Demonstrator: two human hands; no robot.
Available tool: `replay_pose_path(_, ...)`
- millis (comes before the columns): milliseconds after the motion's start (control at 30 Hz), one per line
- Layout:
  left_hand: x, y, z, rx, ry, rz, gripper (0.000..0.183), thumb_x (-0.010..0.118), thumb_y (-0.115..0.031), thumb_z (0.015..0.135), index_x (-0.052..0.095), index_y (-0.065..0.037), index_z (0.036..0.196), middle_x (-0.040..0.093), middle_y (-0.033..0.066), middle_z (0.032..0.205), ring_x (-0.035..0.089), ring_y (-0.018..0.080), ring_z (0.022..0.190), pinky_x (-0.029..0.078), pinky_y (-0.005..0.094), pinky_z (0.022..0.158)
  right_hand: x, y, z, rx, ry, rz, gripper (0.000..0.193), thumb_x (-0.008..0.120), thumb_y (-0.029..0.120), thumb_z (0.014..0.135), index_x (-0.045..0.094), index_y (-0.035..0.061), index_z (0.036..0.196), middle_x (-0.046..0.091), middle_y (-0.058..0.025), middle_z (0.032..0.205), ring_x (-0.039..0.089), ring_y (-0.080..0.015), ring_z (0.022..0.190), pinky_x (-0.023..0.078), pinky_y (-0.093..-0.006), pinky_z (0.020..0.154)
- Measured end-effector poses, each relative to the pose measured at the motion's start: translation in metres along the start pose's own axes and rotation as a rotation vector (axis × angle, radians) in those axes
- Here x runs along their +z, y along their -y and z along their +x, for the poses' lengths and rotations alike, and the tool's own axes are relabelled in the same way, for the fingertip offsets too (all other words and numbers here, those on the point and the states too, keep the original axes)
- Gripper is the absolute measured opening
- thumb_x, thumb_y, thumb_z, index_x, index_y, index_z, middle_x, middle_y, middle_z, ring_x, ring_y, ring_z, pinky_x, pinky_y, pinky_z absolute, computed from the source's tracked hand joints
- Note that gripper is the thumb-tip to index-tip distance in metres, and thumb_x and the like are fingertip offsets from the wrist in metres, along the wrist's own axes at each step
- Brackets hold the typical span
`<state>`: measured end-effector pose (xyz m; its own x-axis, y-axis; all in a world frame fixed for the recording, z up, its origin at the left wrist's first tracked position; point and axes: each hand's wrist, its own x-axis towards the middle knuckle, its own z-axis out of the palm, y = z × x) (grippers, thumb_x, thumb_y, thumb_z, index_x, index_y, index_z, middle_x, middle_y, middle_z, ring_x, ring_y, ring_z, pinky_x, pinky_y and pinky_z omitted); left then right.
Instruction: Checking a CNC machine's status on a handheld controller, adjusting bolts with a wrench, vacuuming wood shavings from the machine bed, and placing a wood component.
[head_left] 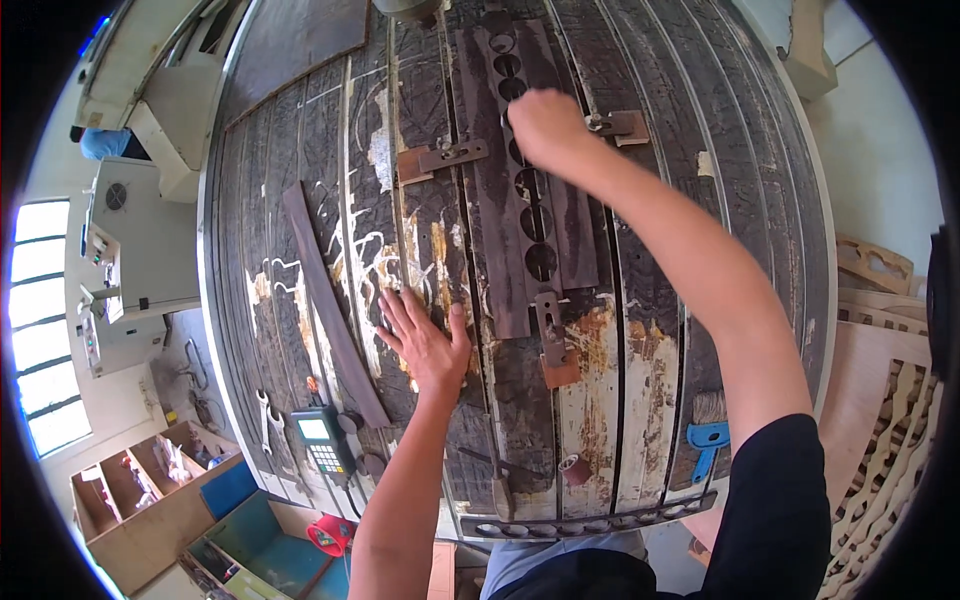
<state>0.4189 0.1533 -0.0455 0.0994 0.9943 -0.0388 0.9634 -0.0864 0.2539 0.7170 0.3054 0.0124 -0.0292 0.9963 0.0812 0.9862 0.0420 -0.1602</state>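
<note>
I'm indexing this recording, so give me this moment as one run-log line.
left hand: palm down, fingers spread, over worktable | right hand: curled over dark holed workpiece, grip unclear | blue brush: lying at right

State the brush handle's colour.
The brush handle is blue; it shows best in the head view.

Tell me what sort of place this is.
Likely a woodworking shop: dark brown wooden boards with round cutouts lie clamped on a large grooved worktable, which also bears a dark rectangular keypad controller.
</note>
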Motion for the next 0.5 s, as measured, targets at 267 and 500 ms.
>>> replay_pose_path(267,-0.002,-0.005,0.001,-0.004,-0.004,0.041,0.077,0.041,-0.052,0.096,0.025,0.000,0.150,0.017,0.0215,0.159,0.008,0.0353,0.149,0.001,0.0547,0.119,-0.024,-0.050,-0.122,0.339,0.107,0.419,0.009,0.061,0.006,0.079,0.066,0.0007,0.083,0.066,-0.0254,0.083,0.065,-0.0419,0.081,0.053,-0.0465,0.075)
replay_pose_path(500,-0.001,-0.005,0.001,-0.009,-0.004,0.040,0.077,0.042,-0.051,0.095,0.027,0.002,0.149,0.018,0.0229,0.158,0.009,0.0361,0.149,0.000,0.0543,0.119,-0.033,-0.149,-0.087,0.739,-0.056,1.287,0.011,0.063,0.011,0.091,0.062,0.0000,0.090,0.057,-0.0031,0.069,0.053,-0.0110,0.055,0.049,-0.0282,0.056)
